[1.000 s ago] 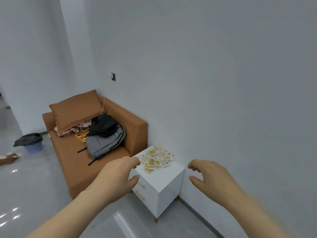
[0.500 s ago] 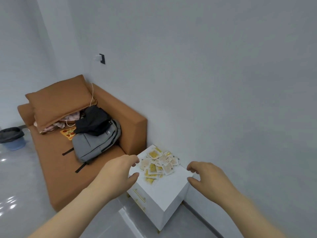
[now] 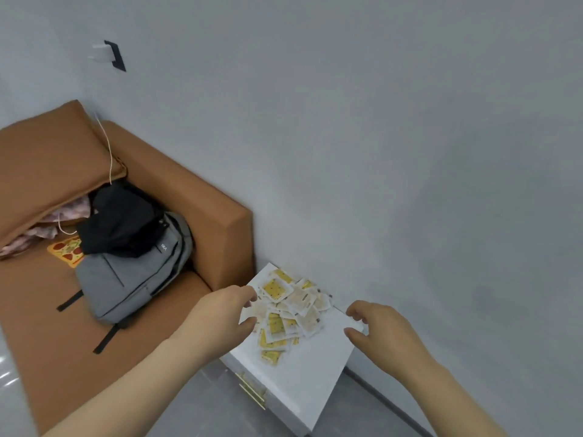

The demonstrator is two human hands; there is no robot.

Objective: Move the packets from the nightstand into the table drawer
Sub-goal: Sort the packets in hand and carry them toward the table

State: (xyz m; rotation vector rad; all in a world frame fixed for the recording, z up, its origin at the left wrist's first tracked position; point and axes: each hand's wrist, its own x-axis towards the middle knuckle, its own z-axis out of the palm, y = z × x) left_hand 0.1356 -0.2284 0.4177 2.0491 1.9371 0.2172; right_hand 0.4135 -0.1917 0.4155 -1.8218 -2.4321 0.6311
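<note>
Lying flat, packets (image 3: 285,310) heaped on nightstand (image 3: 303,376)

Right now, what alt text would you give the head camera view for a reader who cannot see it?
Two bare hands, left hand and right hand, reach toward a pile of small yellow-and-white packets on a white nightstand, beside an orange-brown sofa holding a grey backpack.

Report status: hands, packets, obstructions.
Left-hand grip, right-hand grip open, empty. Yellow-and-white square packets heaped on white box-shaped nightstand, none held. Nothing between hands and heap.
</note>
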